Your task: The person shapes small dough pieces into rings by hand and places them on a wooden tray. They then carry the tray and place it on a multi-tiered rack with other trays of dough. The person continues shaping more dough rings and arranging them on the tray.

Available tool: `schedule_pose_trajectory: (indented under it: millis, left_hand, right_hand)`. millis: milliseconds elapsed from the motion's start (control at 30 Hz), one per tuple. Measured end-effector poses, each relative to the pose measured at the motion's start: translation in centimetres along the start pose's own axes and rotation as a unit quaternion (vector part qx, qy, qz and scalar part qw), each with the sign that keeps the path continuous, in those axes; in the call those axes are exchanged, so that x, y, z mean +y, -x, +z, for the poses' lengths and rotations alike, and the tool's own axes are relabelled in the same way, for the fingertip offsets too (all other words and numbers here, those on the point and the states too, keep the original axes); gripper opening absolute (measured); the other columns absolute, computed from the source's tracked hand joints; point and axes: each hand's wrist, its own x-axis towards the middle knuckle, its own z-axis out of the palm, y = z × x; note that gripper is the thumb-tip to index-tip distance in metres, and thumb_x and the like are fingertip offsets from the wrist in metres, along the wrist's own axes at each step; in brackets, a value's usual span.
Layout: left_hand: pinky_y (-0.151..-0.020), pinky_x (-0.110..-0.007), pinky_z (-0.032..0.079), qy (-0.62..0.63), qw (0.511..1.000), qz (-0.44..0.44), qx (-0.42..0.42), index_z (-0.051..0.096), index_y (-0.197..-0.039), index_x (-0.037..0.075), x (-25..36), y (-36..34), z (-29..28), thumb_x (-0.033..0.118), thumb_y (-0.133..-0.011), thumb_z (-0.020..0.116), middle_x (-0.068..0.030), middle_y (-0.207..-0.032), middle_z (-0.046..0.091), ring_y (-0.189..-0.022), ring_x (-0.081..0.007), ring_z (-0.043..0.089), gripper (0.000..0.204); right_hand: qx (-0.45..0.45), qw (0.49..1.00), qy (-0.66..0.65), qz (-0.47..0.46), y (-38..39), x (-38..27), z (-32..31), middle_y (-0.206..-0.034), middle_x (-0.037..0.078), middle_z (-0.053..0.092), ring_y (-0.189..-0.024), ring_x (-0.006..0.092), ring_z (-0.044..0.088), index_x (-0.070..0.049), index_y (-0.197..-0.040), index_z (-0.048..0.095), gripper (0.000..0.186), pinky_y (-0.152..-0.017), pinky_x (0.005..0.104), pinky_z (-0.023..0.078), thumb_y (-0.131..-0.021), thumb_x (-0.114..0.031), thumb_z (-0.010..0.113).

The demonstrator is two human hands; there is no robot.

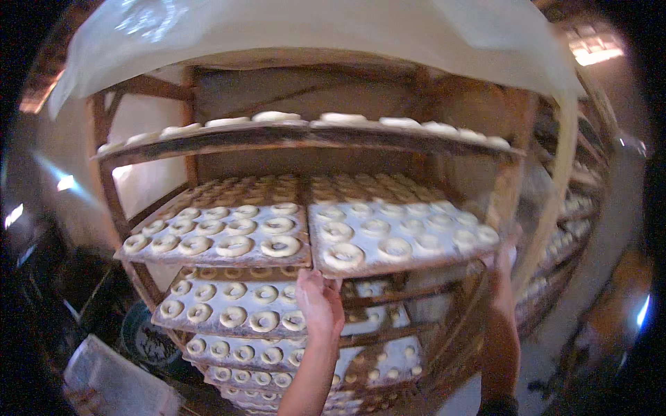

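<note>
A wooden tray (409, 269) floured white carries rows of pale dough rings (395, 248) and juts slightly from the right half of a rack shelf. Under its front left corner, my left hand (321, 303) is closed on the edge, with the fingertips hidden below. At the front right corner, my right hand (502, 255) grips the tray's side beside the rack post, somewhat blurred. Close along its left side lies a second tray (215, 261), also covered with dough rings.
A wooden rack post (508, 187) stands near my right hand. Above, a shelf edge (305, 136) bears more dough, and plastic sheeting (319, 28) drapes over the top. Lower trays (163, 320) sit underneath. Another rack (579, 208) stands at right; a dark tub (132, 333) is at lower left.
</note>
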Motion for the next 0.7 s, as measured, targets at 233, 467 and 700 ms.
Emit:
schedule_pose_trajectory:
  millis: [233, 467, 700]
  left_hand:
    - [-0.091, -0.042, 0.054, -0.252, 0.963, 0.094, -0.032, 0.049, -0.129, 0.004, 0.1, -0.2, 0.6, 0.027, -0.103, 0.049, -0.0065, -0.117, 0.056, -0.107, -0.0179, 0.055, 0.035]
    - [-0.096, -0.045, 0.051, -0.263, 0.962, -0.043, -0.062, 0.039, -0.141, 0.004, 0.5, 8.3, -4.5, 0.023, -0.099, 0.048, -0.0204, -0.133, 0.055, -0.112, -0.0373, 0.059, 0.047]
    - [-0.076, -0.035, 0.051, -0.408, 0.701, -0.546, -0.211, 0.051, -0.107, 0.005, -7.1, 33.1, -11.1, 0.014, -0.097, 0.052, -0.0085, -0.092, 0.057, -0.083, -0.0218, 0.059, 0.014]
  right_hand:
    - [0.107, 0.974, 0.18, 0.082, 1.1, -1.6, 2.5, -0.091, 0.02, 0.069, -0.071, 0.0313, 0.072, 0.005, -0.104, 0.062, 0.063, -0.056, 0.0414, 0.061, -0.098, -0.056, 0.047]
    - [-0.164, 0.904, 0.394, 0.004, 22.1, 7.4, -6.7, -0.1, 0.02, 0.068, -0.092, 0.0366, 0.069, 0.0, -0.117, 0.06, 0.062, -0.076, 0.0462, 0.056, -0.095, -0.056, 0.047]
    - [-0.335, 0.587, 0.677, 0.291, 61.5, 5.5, -33.2, -0.116, 0.013, 0.067, -0.108, 0.0358, 0.063, -0.014, -0.129, 0.058, 0.046, -0.098, 0.0491, 0.047, -0.093, -0.044, 0.057]
